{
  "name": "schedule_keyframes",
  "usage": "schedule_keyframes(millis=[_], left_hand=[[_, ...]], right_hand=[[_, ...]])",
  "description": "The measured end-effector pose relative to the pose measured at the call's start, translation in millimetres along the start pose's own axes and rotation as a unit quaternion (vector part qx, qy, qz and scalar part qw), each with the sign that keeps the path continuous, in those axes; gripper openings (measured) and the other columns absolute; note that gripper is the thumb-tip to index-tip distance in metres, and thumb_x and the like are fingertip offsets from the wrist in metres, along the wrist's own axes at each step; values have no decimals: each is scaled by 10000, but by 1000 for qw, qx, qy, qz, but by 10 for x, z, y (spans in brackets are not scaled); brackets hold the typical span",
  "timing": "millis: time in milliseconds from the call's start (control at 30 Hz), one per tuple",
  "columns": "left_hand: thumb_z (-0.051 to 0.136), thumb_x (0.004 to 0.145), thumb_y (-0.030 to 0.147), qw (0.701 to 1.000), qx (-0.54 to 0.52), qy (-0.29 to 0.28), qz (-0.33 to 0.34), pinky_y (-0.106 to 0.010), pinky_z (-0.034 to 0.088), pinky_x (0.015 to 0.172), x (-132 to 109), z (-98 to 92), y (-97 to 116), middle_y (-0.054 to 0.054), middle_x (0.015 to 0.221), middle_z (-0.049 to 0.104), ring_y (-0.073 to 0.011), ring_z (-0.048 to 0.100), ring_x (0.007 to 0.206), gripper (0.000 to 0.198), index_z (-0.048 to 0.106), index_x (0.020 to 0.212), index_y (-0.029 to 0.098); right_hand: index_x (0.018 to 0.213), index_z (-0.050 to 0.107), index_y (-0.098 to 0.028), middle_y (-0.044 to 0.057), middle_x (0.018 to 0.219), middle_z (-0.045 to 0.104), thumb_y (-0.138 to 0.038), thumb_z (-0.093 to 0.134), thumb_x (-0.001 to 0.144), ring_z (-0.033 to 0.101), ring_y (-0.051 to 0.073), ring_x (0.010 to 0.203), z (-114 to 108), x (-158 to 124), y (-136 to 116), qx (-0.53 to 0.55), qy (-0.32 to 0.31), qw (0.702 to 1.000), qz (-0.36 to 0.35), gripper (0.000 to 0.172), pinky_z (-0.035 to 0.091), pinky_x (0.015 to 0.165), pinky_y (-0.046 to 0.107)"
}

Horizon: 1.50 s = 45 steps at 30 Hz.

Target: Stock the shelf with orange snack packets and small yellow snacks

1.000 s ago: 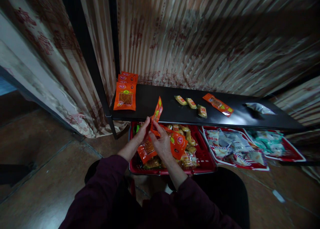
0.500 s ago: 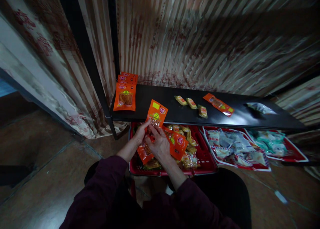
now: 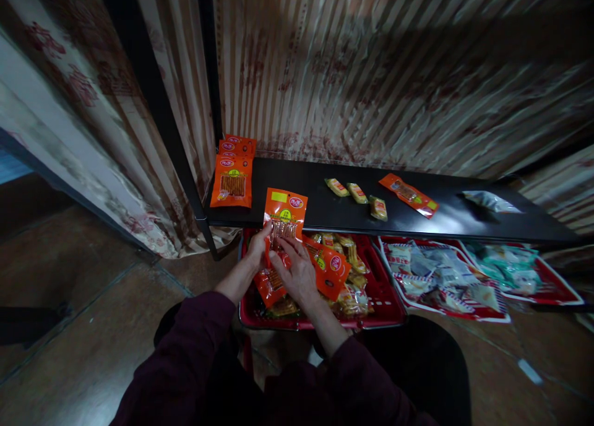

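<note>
An orange snack packet (image 3: 286,210) with a clear window stands nearly upright over the red basket (image 3: 387,290). My left hand (image 3: 257,251) grips its left edge, thumb in front. My right hand (image 3: 296,268) is against the packet's lower front, its fingers bent; the palm side is hidden. More orange packets (image 3: 328,269) lie below on top of the basket, over several yellow wrapped snacks (image 3: 353,299). On the left end of the black shelf (image 3: 301,178), a stack of orange packets (image 3: 233,183) leans by the post.
Three small yellow packs (image 3: 357,192), a narrow orange packet (image 3: 408,194) and a silvery packet (image 3: 490,200) lie on the shelf. Baskets of white packets (image 3: 440,274) and green packets (image 3: 513,268) stand to the right. A black post (image 3: 158,104) rises at left, before striped curtains (image 3: 325,60).
The orange packet in my hands has turned more upright and shifted slightly left. My right hand has lowered a little across its front. The shelf items keep their places.
</note>
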<state>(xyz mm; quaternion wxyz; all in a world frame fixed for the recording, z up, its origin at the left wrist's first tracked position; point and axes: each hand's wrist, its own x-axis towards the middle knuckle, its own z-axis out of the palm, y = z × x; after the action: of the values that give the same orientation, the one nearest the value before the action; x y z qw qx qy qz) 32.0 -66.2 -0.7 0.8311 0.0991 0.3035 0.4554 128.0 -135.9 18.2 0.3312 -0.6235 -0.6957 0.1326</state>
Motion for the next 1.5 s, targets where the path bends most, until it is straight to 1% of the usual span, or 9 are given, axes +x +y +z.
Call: schedule_keyframes(millis=[133, 233, 467, 633, 733, 867, 1033, 1300, 1500], left_hand=[[495, 881, 378, 998, -28, 35, -45, -344, 533, 801, -5, 18, 3, -104, 777, 715, -217, 687, 796, 359, 674, 968, 79], [509, 870, 371, 996, -44, 33, -65, -377, 538, 788, -5, 17, 4, -115, 795, 717, -232, 689, 773, 357, 668, 988, 74], [574, 822, 327, 997, -48, 42, -35, -433, 528, 816, 23, -13, 9, -116, 818, 719, -257, 691, 765, 334, 648, 1045, 90], [508, 853, 318, 997, -55, 24, -50, -445, 520, 835, -14, 36, 32, -130, 859, 718, -267, 689, 804, 357, 629, 1096, 85], [485, 863, 316, 996, -63, 25, -59, -443, 515, 843, -25, 50, 45, -132, 879, 717, -269, 687, 828, 369, 616, 1123, 88], [480, 864, 356, 995, -70, 9, -69, -447, 508, 853, -21, 37, 63, -138, 905, 715, -279, 682, 855, 409, 605, 1144, 85], [471, 868, 386, 996, -62, -11, -64, -462, 499, 865, -7, 9, 75, -150, 920, 714, -290, 677, 870, 437, 602, 1147, 77], [524, 852, 377, 993, -96, -29, -62, -468, 491, 885, 56, -65, 72, -140, 937, 718, -285, 681, 880, 418, 608, 1136, 82], [507, 858, 377, 993, -99, -14, -58, -494, 474, 908, 19, -56, 102, -144, 952, 720, -298, 675, 914, 428, 602, 1154, 81]], right_hand=[[1159, 639, -185, 132, 1169, 622, -437, 473, 882, 565, 258, 1104, -5, 47, 146, 49, 21, 998, 17, 409, 442, 993, 461], [1168, 620, -161, 140, 1144, 630, -424, 451, 885, 589, 250, 1054, 15, 104, 315, 78, 54, 994, 61, 422, 462, 958, 454], [1200, 575, -130, 146, 1117, 655, -482, 519, 812, 624, 232, 954, 70, 267, 650, 215, 125, 954, 169, 527, 505, 854, 407], [1167, 595, -148, 97, 1035, 686, -481, 532, 791, 622, 209, 880, 45, 337, 627, 268, 121, 935, 199, 507, 498, 801, 359], [1017, 647, -149, 50, 877, 686, -500, 508, 798, 590, 181, 757, 22, 352, 556, 279, 102, 930, 215, 436, 478, 698, 299], [774, 627, -161, -14, 659, 593, -526, 540, 762, 489, 134, 605, 27, 364, 509, 318, 100, 911, 242, 375, 412, 573, 245], [705, 573, -175, -44, 596, 505, -538, 568, 728, 414, 111, 555, 65, 386, 541, 365, 111, 887, 259, 364, 368, 530, 233], [704, 584, -162, -37, 572, 511, -570, 505, 728, 418, 118, 551, 80, 493, 624, 299, 113, 916, 243, 417, 357, 523, 238], [865, 644, -143, 23, 716, 634, -551, 456, 796, 543, 163, 653, 120, 565, 694, 214, 116, 951, 190, 455, 430, 614, 276]])
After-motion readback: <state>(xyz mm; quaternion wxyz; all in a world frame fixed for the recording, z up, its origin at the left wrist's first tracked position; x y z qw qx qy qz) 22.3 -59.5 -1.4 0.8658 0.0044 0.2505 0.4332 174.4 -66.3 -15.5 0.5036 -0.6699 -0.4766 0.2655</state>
